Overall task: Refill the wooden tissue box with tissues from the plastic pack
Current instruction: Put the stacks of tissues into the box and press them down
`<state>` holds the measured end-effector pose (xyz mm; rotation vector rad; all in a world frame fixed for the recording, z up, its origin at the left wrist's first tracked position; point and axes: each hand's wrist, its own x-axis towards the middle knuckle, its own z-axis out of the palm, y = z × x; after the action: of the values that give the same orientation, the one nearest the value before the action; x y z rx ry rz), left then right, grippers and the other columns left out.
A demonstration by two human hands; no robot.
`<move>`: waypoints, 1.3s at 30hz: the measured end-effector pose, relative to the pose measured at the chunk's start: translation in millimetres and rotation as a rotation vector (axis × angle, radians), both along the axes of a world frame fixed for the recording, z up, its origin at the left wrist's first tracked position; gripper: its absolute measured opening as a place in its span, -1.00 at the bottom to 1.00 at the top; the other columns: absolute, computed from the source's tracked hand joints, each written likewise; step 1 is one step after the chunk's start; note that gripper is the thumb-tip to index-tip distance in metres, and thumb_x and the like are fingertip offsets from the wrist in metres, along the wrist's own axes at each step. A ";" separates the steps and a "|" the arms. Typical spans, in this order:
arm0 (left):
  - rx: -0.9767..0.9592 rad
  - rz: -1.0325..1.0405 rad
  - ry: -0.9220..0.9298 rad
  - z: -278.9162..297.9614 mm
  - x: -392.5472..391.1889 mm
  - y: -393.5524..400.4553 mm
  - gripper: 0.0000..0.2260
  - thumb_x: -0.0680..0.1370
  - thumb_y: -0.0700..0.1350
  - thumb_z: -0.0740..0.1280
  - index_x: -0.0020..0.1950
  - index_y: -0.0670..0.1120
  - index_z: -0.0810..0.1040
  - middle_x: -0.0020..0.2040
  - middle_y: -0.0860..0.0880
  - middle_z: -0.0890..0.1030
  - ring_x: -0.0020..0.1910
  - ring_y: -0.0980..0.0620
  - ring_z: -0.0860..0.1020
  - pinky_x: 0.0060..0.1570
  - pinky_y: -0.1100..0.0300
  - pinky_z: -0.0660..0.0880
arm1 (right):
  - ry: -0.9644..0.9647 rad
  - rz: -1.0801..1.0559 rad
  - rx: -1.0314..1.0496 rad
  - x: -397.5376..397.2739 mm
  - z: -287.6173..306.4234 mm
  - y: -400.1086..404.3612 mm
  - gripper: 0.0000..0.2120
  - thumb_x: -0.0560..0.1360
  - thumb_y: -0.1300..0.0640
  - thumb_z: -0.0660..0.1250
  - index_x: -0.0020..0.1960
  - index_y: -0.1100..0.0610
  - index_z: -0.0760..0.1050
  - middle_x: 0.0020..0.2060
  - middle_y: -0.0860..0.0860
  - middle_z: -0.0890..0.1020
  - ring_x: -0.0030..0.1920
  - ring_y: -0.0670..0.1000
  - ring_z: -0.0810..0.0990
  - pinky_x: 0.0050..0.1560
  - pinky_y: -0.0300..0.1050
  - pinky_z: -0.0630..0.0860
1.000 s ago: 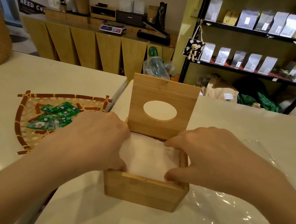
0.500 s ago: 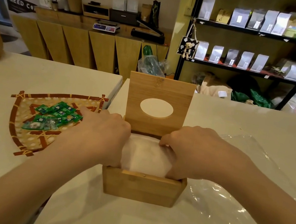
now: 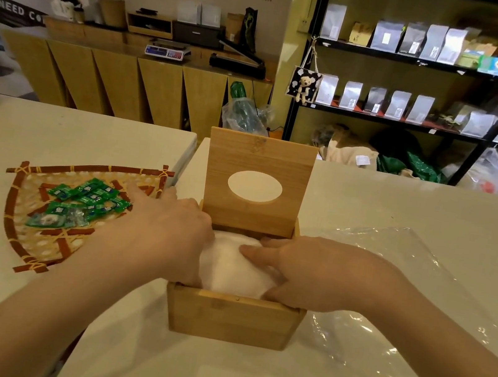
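The wooden tissue box [image 3: 233, 319] stands on the white table in front of me. Its lid [image 3: 255, 189], with an oval hole, is raised upright at the back. A stack of white tissues [image 3: 233, 269] fills the box and bulges upward in the middle. My left hand [image 3: 165, 237] covers the left side of the stack, fingers reaching down inside the box wall. My right hand [image 3: 315, 274] presses on the right side, index finger stretched across the top of the tissues. The clear plastic pack [image 3: 398, 326] lies flat and crumpled to the right of the box.
A woven bamboo tray [image 3: 24, 237] with several green wrapped candies [image 3: 82, 204] sits to the left, close to my left hand. A gap between two tables [image 3: 185, 158] runs behind it. Shelves with pouches [image 3: 420, 85] and a counter stand beyond the table.
Both hands have moved inward over the tissues and pushed deeper at the sides. The stack now bulges in the middle instead of lying flat. My right index finger has stretched across it.
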<state>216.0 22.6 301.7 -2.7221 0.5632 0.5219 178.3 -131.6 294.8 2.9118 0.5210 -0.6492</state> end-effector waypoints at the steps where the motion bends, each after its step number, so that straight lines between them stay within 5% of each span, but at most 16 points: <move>1: -0.002 0.002 0.003 0.3 0.4 0.1 -0.38 0.39 0.22 0.33 0.41 0.16 0.25 0.39 0.00 0.31 0.44 -0.15 0.14 0.28 -0.47 0.02 | 0.002 -0.002 0.003 0.2 0.4 0.2 -0.43 0.54 0.03 0.16 0.49 -0.12 0.01 0.43 0.04 0.29 0.32 0.16 0.37 0.26 0.10 0.40; 10: 0.005 -0.010 -0.050 0.3 -0.3 1.3 -0.46 0.41 0.13 0.36 0.36 0.09 0.33 0.30 -0.02 0.38 0.39 -0.14 0.20 0.29 -0.43 0.09 | -0.049 -0.059 0.146 -3.4 6.2 2.5 -0.47 0.49 -0.02 0.27 0.42 -0.17 0.20 0.34 -0.06 0.43 0.26 0.04 0.41 0.15 -0.12 0.38; 18: -0.019 -0.017 -0.051 -0.9 -1.5 -1.2 -0.53 0.45 0.03 0.35 0.33 0.07 0.34 0.32 -0.01 0.40 0.40 -0.11 0.21 0.31 -0.43 0.03 | -0.123 -0.074 0.138 -3.9 8.5 -1.9 -0.47 0.44 0.06 0.34 0.38 -0.14 0.31 0.02 -0.08 0.51 -0.06 -0.03 0.36 -0.11 -0.18 0.36; 22: -0.034 -0.072 -0.037 5.6 -3.8 2.9 -0.49 0.43 0.14 0.33 0.36 0.13 0.32 0.35 0.02 0.38 0.40 -0.05 0.23 0.36 -0.29 0.13 | -0.074 -0.101 0.210 -1.8 17.2 -6.0 -0.48 0.42 0.00 0.38 0.35 -0.12 0.36 -0.15 -0.16 0.42 -0.06 -0.09 0.35 -0.22 -0.32 0.33; 26: -0.329 -0.094 -0.006 40.7 -6.5 21.1 -0.50 0.38 0.28 0.27 0.31 0.23 0.35 0.36 0.13 0.40 0.31 0.08 0.36 0.27 0.11 0.31 | -0.097 -0.189 0.496 -0.7 46.4 -26.2 -0.62 0.43 0.00 0.37 0.23 -0.12 0.48 0.12 -0.16 0.60 0.06 -0.15 0.56 0.20 -0.12 0.48; 30: -0.565 -0.157 -0.177 76.4 -3.2 32.1 -0.39 0.21 0.38 0.15 0.26 0.30 0.34 0.31 0.15 0.45 0.15 0.12 0.46 0.12 0.14 0.39 | -0.208 -0.253 0.735 -2.3 76.4 -44.4 -0.76 0.43 0.04 0.35 0.08 -0.17 0.52 -0.15 -0.19 0.68 -0.20 -0.16 0.69 -0.09 -0.21 0.61; 32: -0.663 -0.175 -0.304 80.1 2.3 33.0 -0.39 0.30 0.28 0.24 0.34 0.26 0.26 0.38 0.11 0.39 0.23 0.05 0.45 0.12 0.13 0.38 | -0.354 -0.282 0.811 -2.2 84.4 -50.3 -0.70 0.40 0.03 0.38 0.13 -0.10 0.52 -0.21 -0.17 0.68 -0.24 -0.16 0.69 -0.15 -0.25 0.61; 36: -0.734 -0.240 -0.528 61.6 14.1 21.6 -0.19 0.36 0.09 0.41 0.47 0.19 0.00 0.53 0.08 0.08 0.49 0.04 0.09 0.42 0.01 0.13 | -0.723 -0.227 0.690 4.2 73.1 -45.6 -0.38 0.32 -0.05 0.45 0.34 -0.08 0.34 0.12 -0.11 0.60 0.08 -0.08 0.59 0.10 -0.17 0.48; 39: -0.623 -0.223 -0.566 41.3 26.2 12.0 -0.12 0.36 0.10 0.42 0.48 0.19 -0.11 0.55 0.07 -0.06 0.52 0.03 -0.15 0.47 -0.17 -0.10 | -0.654 -0.136 0.574 13.1 51.4 -37.1 -0.16 0.33 -0.08 0.45 0.47 -0.14 0.06 0.45 -0.11 0.29 0.44 -0.03 0.22 0.44 0.06 0.15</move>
<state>242.2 34.6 343.0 -3.0886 0.9663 -0.5661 191.3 -168.7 346.2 3.4173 0.4750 0.5478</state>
